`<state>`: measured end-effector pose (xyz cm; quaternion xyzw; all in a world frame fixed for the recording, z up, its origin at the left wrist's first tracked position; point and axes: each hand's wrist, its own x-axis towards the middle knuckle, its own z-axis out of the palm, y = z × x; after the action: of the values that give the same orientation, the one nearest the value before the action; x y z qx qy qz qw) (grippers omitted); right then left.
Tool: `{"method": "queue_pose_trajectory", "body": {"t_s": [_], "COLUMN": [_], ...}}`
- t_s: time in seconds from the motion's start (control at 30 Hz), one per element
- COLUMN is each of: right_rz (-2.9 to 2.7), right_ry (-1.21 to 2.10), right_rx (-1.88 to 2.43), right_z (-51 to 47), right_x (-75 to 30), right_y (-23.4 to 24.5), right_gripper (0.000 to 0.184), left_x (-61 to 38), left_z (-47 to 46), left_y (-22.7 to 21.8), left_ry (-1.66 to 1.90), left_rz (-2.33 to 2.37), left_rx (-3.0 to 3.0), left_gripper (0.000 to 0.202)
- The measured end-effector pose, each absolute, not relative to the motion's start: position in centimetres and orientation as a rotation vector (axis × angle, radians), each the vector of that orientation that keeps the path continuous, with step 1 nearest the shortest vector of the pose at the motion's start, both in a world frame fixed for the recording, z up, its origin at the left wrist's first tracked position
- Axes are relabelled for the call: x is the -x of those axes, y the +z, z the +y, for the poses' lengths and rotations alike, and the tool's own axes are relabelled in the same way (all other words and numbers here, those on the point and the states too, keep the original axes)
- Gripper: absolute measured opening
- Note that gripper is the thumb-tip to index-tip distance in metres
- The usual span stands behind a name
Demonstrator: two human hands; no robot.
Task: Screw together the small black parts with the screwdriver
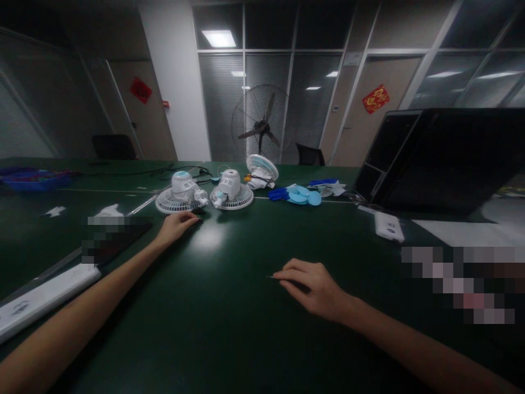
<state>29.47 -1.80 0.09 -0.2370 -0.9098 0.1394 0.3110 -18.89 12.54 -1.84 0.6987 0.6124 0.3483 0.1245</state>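
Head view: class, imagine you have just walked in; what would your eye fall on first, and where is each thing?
Probably the three small white fan units clustered around the middle of the green table, with the left hand close to the leftmost. Nearer, right of centre, the right hand pinches a small thin piece. Behind the table stands a large caged fan.

1. Left arm [107, 293] slants up from lower left; left hand [175, 227] left of centre, fingers pointing right.
2. Right arm [410, 340] extends from lower right; right hand [314, 287] below centre, fingertips pinched.
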Motion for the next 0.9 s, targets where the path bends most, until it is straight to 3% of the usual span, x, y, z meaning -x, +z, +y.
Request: {"method": "queue_pose_trajectory", "body": {"t_s": [0.43,0.9], "right_rz": [-2.398,-2.417], "right_ry": [0.374,0.351], "right_rx": [0.623,0.649], "right_z": [-1.8,-1.7], "right_x": [-29.5,-29.5], "right_y": [0.1,0.2], "right_gripper": [0.027,0.026], "left_x": [17.6,11.7], "left_z": [11.6,9.4], "left_y": [-1.1,-0.6], "left_ry": [0.993,0.742], "left_rz": [1.841,1.476], "left_rx": [-2.060,-2.232], "left_gripper": [0.054,0.036]}}
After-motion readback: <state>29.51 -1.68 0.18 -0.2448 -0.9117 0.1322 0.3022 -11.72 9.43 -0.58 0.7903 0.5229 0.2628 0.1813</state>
